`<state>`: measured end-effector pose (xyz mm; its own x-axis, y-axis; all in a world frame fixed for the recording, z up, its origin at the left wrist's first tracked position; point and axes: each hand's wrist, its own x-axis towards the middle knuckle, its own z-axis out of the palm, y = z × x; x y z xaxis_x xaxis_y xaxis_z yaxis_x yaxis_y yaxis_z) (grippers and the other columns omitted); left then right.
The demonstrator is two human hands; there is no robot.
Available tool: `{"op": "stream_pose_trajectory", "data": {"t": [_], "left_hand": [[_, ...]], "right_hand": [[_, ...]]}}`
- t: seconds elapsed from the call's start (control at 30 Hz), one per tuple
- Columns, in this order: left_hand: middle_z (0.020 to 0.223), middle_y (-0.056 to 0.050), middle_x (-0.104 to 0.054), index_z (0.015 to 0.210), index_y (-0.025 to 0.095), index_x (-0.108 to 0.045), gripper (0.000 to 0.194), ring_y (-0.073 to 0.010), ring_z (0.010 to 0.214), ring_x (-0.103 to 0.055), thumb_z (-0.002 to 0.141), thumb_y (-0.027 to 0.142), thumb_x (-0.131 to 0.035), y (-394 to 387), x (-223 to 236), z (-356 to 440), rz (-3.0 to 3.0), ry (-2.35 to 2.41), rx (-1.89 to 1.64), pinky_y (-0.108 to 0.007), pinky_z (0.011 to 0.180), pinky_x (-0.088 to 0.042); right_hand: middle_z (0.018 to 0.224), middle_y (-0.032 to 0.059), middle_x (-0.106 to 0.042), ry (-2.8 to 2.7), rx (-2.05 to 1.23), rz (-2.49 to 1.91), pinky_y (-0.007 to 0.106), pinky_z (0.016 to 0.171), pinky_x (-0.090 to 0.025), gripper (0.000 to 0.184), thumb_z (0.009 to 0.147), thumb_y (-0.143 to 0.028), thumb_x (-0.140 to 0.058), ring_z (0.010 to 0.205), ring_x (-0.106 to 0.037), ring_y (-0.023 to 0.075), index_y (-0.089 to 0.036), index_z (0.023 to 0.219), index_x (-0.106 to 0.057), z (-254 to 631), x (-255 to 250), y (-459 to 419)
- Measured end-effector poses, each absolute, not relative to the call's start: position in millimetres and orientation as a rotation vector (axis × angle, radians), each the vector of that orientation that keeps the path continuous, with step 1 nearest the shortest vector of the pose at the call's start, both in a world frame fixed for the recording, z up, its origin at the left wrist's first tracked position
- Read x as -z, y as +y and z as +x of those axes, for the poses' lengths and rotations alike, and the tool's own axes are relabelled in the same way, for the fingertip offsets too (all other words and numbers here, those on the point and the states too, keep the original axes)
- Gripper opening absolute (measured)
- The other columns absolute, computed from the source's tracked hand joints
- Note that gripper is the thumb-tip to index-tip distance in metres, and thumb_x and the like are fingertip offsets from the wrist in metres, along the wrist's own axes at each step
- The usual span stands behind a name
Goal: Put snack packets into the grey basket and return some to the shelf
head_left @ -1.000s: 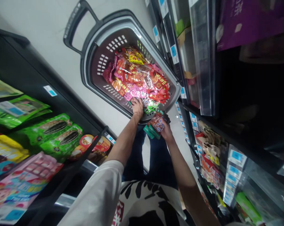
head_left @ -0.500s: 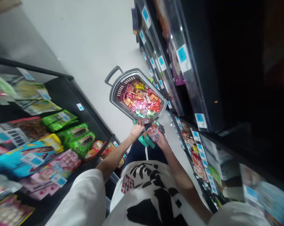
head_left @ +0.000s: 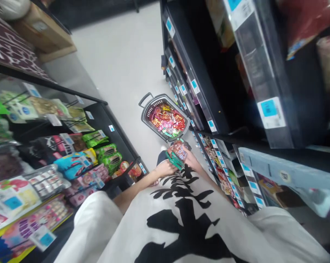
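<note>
A grey shopping basket full of red and pink snack packets stands on the floor ahead of me. My right hand is closed on a stack of red and green snack packets, held just in front of my white printed shirt. My left hand is closed on the left edge of that same stack. Both hands sit well this side of the basket, above the floor.
A black shelf rack with blue price tags runs along the right of the aisle. Hanging snack bags fill the rack on the left. Pale floor stretches ahead between them; cardboard boxes sit at the far left.
My left hand came out of the basket and joined the right hand on the packet stack. The view rose and pulled back, so the basket looks smaller and farther away.
</note>
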<state>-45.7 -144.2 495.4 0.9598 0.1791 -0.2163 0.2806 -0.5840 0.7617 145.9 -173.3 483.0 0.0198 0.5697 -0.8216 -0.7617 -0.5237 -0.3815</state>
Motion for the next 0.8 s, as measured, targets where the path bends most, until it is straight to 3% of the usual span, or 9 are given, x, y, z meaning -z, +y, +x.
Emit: {"op": "stream_pose_trajectory", "data": {"t": [0.1,0.2,0.27,0.37,0.43,0.57,0.7,0.8], "left_hand": [[0.087,-0.01,-0.078,0.1,0.026,-0.079,0.021,-0.0224,0.082,-0.073,0.098,0.024,-0.058,-168,-525,-57,2.08,0.428,-0.104,-0.033,0.08,-0.056],[0.082,-0.009,-0.074,0.091,0.026,-0.077,0.021,-0.0239,0.08,-0.071,0.095,0.042,-0.065,-187,-549,-72,1.733,0.932,-0.477,-0.038,0.085,-0.058],[0.099,-0.011,-0.075,0.099,0.026,-0.075,0.026,-0.0256,0.095,-0.071,0.092,0.05,-0.068,-189,-561,-78,1.426,1.272,-0.65,-0.042,0.096,-0.057],[0.141,-0.014,-0.065,0.129,0.025,-0.066,0.059,-0.0298,0.124,-0.066,0.084,0.062,-0.075,-178,-574,-80,0.921,1.271,-0.664,-0.046,0.103,-0.056],[0.147,-0.017,-0.061,0.134,0.021,-0.063,0.077,-0.0332,0.127,-0.065,0.075,0.066,-0.081,-171,-579,-80,0.663,1.064,-0.513,-0.047,0.1,-0.058],[0.132,-0.014,-0.073,0.128,0.02,-0.068,0.079,-0.0308,0.117,-0.071,0.062,0.051,-0.096,-183,-587,-94,0.51,0.9,-0.367,-0.038,0.096,-0.058],[0.11,-0.009,-0.08,0.12,0.019,-0.068,0.073,-0.0236,0.093,-0.076,0.056,0.037,-0.099,-218,-590,-117,0.57,0.952,-0.41,-0.03,0.078,-0.057],[0.092,-0.007,-0.08,0.112,0.018,-0.067,0.07,-0.0211,0.078,-0.075,0.052,0.034,-0.099,-241,-589,-130,0.616,1.037,-0.438,-0.03,0.074,-0.056]], "right_hand": [[0.097,0.0061,-0.083,0.22,-1.658,-1.332,0.045,0.103,-0.062,0.035,0.078,-0.036,-0.088,0.106,-0.079,0.0272,-0.021,0.103,-0.069,150,-500,-173],[0.097,0.0037,-0.083,0.135,-1.647,-1.325,0.043,0.101,-0.063,0.033,0.076,-0.027,-0.09,0.106,-0.079,0.0275,-0.021,0.102,-0.07,157,-522,-174],[0.095,0.0036,-0.083,0.046,-1.692,-1.319,0.044,0.099,-0.064,0.038,0.071,-0.023,-0.093,0.105,-0.079,0.0284,-0.021,0.102,-0.071,160,-538,-179],[0.093,0.0041,-0.083,-0.092,-1.782,-1.254,0.046,0.096,-0.066,0.048,0.063,-0.019,-0.097,0.103,-0.079,0.03,-0.021,0.103,-0.071,152,-559,-194],[0.094,0.0038,-0.083,-0.151,-1.816,-1.197,0.046,0.095,-0.066,0.053,0.059,-0.017,-0.098,0.102,-0.08,0.0303,-0.021,0.105,-0.071,139,-572,-210],[0.101,0.0068,-0.083,-0.206,-1.776,-1.158,0.047,0.097,-0.064,0.053,0.062,-0.022,-0.097,0.105,-0.079,0.0319,-0.019,0.109,-0.072,106,-590,-251],[0.099,0.0076,-0.083,-0.237,-1.652,-1.224,0.048,0.097,-0.064,0.051,0.06,-0.023,-0.098,0.106,-0.078,0.0342,-0.018,0.105,-0.074,76,-600,-299],[0.098,0.0067,-0.083,-0.191,-1.587,-1.258,0.051,0.097,-0.065,0.054,0.056,-0.021,-0.1,0.106,-0.078,0.0355,-0.019,0.103,-0.073,54,-600,-331]]}}
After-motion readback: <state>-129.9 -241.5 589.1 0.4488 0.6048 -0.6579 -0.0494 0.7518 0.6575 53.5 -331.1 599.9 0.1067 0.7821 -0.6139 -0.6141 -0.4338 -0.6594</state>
